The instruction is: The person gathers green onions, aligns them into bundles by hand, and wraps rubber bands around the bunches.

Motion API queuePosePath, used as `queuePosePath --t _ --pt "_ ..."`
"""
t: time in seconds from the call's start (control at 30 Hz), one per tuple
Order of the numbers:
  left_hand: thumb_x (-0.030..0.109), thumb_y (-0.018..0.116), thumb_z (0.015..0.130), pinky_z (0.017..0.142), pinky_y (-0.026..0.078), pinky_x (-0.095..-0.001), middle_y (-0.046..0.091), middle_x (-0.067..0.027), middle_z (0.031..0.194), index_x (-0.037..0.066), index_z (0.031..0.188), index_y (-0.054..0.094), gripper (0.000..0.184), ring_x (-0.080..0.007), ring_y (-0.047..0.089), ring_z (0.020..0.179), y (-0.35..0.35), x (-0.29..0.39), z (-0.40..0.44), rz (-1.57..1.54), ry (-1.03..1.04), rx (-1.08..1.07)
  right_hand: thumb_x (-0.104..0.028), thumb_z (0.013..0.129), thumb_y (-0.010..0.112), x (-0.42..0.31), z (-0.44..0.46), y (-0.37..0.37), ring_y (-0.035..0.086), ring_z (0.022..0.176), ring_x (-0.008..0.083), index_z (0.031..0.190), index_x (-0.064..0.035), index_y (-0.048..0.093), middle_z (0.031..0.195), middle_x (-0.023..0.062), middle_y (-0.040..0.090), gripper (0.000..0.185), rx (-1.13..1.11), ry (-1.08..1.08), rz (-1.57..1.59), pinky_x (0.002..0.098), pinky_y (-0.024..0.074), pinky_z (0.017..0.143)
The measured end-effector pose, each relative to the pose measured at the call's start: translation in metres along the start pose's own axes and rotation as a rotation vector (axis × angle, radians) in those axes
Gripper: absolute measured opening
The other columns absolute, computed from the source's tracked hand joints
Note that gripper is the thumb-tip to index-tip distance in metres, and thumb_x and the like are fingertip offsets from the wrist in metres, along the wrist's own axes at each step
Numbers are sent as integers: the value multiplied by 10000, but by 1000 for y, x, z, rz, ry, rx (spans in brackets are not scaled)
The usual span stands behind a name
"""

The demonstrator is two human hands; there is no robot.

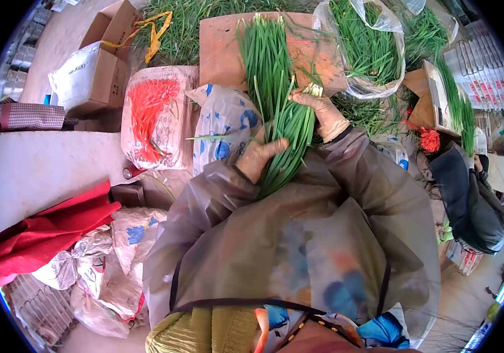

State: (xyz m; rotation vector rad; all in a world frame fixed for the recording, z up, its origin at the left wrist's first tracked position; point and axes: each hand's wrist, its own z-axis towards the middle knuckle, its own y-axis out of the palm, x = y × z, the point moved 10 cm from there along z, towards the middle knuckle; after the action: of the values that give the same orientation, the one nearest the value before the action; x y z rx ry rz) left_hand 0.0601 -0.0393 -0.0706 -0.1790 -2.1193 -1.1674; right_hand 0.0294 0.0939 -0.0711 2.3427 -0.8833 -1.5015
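Note:
A bunch of long green chives (294,132) slants across my lap, its pale cut ends pointing up and away. Near those ends my right hand (321,112) is closed around the stalks. Lower down the same bunch, my left hand (259,154) grips the leaves, thumb laid across them. Just beyond, a loose heap of chives (264,56) rests on a brown board (219,50), its lower leaves meeting the held bunch. Red ties (151,109) lie spread on a wrapped bundle (181,76) to the left. A blue-spotted plastic bag (211,126) sits beside my left forearm.
Chives fill a clear plastic bag (402,56) at the back right. Cardboard boxes (105,76) stand at the back left. More red ties (430,140) hang by a box on the right. Another person's dark-clothed leg (470,203) shows at the right edge. Sacks (113,259) lie at left.

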Motion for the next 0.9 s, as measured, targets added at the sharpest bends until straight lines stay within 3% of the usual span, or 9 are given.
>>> queuePosePath --t 0.1,0.2,0.3,0.43,0.5,0.63,0.77,0.83,0.9 --pt "86 642 809 822 452 -277 592 -38 1030 64 1142 513 358 -135 555 926 -22 11 25 -131 163 184 -83 765 685 -4 1 -3 607 748 143 911 -34 606 828 33 626 174 64 -45 -50 281 490 704" --pt "125 550 870 894 381 -266 586 -24 988 35 1004 592 167 -123 522 967 2 40 32 -29 358 79 -154 799 642 -23 -19 -4 642 669 200 936 -34 575 804 103 646 194 116 -100 5 313 529 602" --pt "142 515 891 940 364 -318 578 -67 1018 31 992 568 159 -172 516 1032 33 55 33 3 437 -75 -101 765 677 -47 -33 -42 624 671 157 912 -47 575 779 50 623 188 183 -123 70 304 518 621" --pt "267 529 893 884 432 -401 579 -138 1054 68 1002 518 227 -251 561 995 48 38 43 -265 213 -139 -119 734 709 -84 -52 -74 580 716 127 912 -70 586 823 3 600 222 218 -294 60 271 481 666" --pt "315 508 902 723 479 -346 595 -142 1019 67 1026 506 278 -220 598 820 52 33 40 -227 183 -215 -137 724 726 -127 -76 -94 579 699 125 879 -62 600 803 -3 599 214 330 -493 -125 263 476 660" --pt "277 445 932 570 432 -259 629 -128 872 37 1000 523 262 -157 560 612 70 13 42 90 82 -297 -149 748 710 -206 -124 -152 579 713 115 883 -32 629 812 29 627 197 482 -704 -251 258 463 671" --pt "268 464 922 525 408 -224 637 -64 805 67 943 586 236 -109 567 569 82 -64 81 433 -266 -337 -107 756 690 -273 -159 -159 580 752 116 883 3 638 841 38 645 176 630 -887 -802 240 454 727" --pt "349 537 882 593 458 -275 638 -77 835 34 970 579 330 -166 605 668 63 -119 118 672 -410 -367 -91 747 700 -293 -174 -161 583 763 113 884 0 639 851 39 647 176 465 -984 -449 233 454 723" --pt "455 609 809 696 488 -348 642 -114 891 -1 1010 567 500 -256 626 817 46 -139 158 1504 -72 -429 -64 749 701 -307 -188 -142 586 779 110 898 -2 635 860 42 650 174 556 -865 -472 224 457 713"
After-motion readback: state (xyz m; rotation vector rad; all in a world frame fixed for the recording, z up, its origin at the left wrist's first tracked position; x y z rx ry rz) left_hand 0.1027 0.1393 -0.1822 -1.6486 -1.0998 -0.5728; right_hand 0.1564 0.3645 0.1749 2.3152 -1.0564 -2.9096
